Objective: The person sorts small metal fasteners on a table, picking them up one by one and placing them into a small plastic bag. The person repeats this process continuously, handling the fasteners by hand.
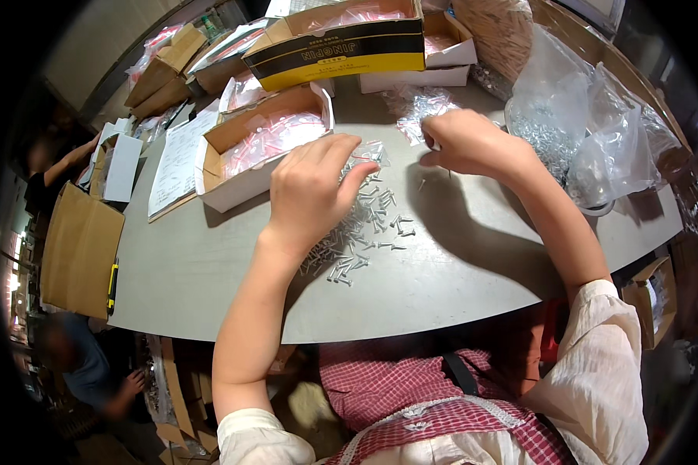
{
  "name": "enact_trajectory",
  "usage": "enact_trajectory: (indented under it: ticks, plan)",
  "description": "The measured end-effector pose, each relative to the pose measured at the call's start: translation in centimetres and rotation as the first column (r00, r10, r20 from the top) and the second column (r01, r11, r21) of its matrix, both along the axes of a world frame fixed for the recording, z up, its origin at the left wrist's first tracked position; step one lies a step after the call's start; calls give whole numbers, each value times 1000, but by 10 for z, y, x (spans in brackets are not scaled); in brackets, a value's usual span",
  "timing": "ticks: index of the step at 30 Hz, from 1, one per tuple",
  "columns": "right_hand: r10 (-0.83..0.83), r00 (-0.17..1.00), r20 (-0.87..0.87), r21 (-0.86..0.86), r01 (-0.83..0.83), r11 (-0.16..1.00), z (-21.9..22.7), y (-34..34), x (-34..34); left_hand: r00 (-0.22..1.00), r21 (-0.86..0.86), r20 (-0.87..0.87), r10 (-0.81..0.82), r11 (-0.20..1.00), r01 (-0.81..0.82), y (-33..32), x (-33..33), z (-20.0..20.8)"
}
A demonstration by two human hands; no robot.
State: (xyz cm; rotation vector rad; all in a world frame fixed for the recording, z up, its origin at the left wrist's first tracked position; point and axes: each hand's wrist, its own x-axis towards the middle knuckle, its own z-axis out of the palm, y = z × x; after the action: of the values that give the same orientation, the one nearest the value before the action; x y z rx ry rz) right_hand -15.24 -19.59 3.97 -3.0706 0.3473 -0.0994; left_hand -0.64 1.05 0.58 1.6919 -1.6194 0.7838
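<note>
My left hand (pixel 306 186) is over a loose pile of silver screws (pixel 337 244), its thumb spread away from the fingers. Just past its fingertips lies a small clear plastic bag (pixel 374 153); whether the hand touches it, I cannot tell. My right hand (pixel 473 143) is farther right, above the table, thumb and fingers bent together. A thin dark tip shows beneath its fingers, too small to name. Close to that hand, at the back, sits a heap of small clear bags (pixel 412 107) that seem to hold metal pieces. One stray screw (pixel 422 185) lies below it.
A white open carton (pixel 233 194) of red-edged bags stands left, beside written sheets (pixel 180 159). Behind is a black and yellow box (pixel 341 58). Right stands a plastic-lined tub (pixel 597 208) of small metal parts. A yellow cutter (pixel 113 285) lies at the left edge. Other people work at left.
</note>
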Motion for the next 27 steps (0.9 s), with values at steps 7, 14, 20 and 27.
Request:
enact_trajectory:
  ticks: [7,14,20,27]
  plan:
    - [-14,961,-278,210,75,975,-3,3,4,997,53,-81,-15,998,19,-1,-1,-3]
    - [215,970,-116,51,-211,976,-17,21,0,994,60,-110,-14,998,20,2,1,3]
    - [343,924,173,184,-372,910,-8,21,5,962,104,-254,-101,986,131,0,1,-5]
    - [370,731,574,248,-585,772,-2,25,7,902,113,-386,-195,960,256,-3,-5,-6]
